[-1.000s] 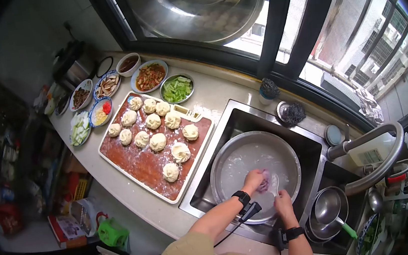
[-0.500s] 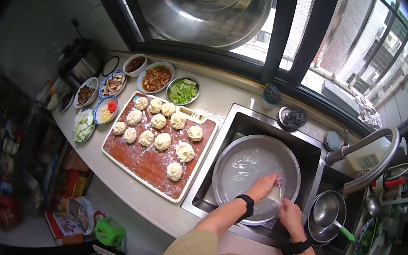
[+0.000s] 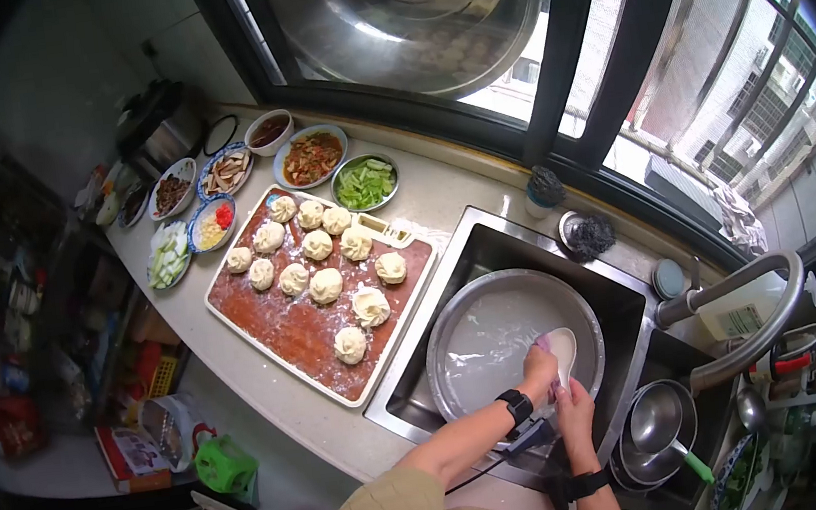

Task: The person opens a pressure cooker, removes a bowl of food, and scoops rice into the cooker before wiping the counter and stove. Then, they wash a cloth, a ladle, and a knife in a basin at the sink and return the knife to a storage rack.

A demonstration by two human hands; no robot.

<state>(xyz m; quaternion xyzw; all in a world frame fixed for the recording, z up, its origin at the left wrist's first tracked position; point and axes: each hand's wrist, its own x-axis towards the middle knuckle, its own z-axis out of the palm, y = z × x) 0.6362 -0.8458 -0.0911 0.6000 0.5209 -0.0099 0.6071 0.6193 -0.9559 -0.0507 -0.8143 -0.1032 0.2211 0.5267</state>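
A large metal basin [image 3: 446, 326] of water sits in the sink. Over it, my right hand [image 3: 575, 409] is closed on the handle of a pale spoon [image 3: 561, 346], whose bowl points up toward the far side. My left hand [image 3: 540, 369] is wrapped round a small pinkish-purple cloth [image 3: 543, 342] pressed against the spoon; most of the cloth is hidden by the fingers. Both hands are close together near the basin's front right side.
Several pleated buns [image 3: 326, 284] rest on a floured brown board [image 3: 282, 340] left of the sink. Bowls of chopped food [image 3: 311, 155] line the back counter. The curved faucet [image 3: 787, 312], stacked pans [image 3: 656, 418] and a wire scrubber [image 3: 589, 234] are at the right.
The spoon has turned over toward the far right, its bowl now beyond my hands. My left hand has shifted slightly down, and my right hand has moved up beside it.
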